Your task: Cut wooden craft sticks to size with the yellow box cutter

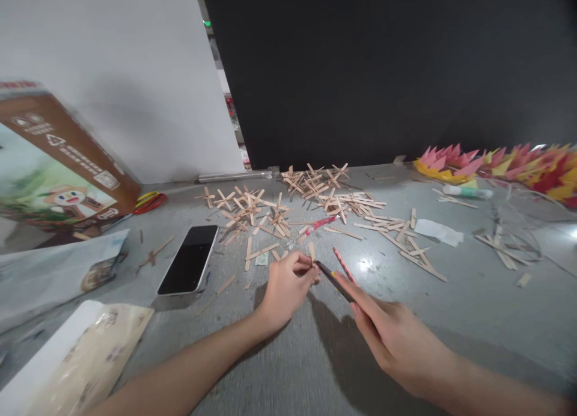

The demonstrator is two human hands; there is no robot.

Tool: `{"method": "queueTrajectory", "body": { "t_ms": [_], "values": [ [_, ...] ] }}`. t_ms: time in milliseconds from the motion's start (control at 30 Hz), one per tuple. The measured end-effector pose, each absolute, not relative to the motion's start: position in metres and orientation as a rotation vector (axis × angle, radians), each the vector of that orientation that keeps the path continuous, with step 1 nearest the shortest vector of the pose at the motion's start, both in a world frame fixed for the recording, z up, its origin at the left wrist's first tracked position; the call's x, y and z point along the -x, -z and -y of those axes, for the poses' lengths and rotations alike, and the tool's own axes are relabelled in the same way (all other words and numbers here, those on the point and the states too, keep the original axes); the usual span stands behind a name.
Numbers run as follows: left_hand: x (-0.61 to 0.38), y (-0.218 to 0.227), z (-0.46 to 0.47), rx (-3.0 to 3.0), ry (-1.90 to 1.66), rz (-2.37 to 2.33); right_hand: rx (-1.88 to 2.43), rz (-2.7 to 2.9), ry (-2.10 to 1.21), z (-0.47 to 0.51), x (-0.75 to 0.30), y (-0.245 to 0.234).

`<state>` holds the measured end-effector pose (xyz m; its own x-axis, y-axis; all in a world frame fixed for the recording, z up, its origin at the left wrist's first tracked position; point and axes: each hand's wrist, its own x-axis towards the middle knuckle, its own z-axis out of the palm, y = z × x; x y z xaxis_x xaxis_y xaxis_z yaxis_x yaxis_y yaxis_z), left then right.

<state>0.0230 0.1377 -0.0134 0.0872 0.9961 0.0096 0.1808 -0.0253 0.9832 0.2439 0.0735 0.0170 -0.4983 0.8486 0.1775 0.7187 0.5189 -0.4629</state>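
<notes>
My left hand (291, 287) is closed, its thumb and fingers pinching a short wooden craft stick (312, 252) that points up. My right hand (392, 329) grips a slim dark tool (334, 280) whose tip touches or nearly touches the stick. A thin red-and-white patterned rod (344, 264) also sticks out from the right hand; I cannot tell whether it belongs to the dark tool. Just beyond the hands are loose craft sticks (262, 252) and a red strip-like item (321, 225). Many sticks lie piled and crossed (246, 208) farther back.
A phone (189, 260) lies left of my hands, beside a plastic packet (99, 356). A printed box (58, 163) stands at far left. Pink and yellow folded paper (460, 160) sits back right, near a glue-stick-like tube (467, 192). A black panel (383, 73) rises behind the table.
</notes>
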Motion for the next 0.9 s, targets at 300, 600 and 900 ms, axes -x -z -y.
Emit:
{"method": "queueTrajectory", "body": {
  "t_ms": [300, 600, 900],
  "values": [
    [-0.022, 0.0103, -0.1438, -1.346, -1.042, -1.213, 1.306, 2.292, -0.708, -0.0799, -0.2456, -0.0173],
    [-0.0198, 0.011, -0.1452, -1.367, -1.016, -1.185, 1.327, 2.218, -0.776, -0.0791, -0.2438, -0.0195],
    [-0.0175, 0.0075, -0.1456, -1.384, -0.995, -1.143, 1.305, 2.207, -0.881, -0.0835, -0.2492, -0.0189]
  ]
}}
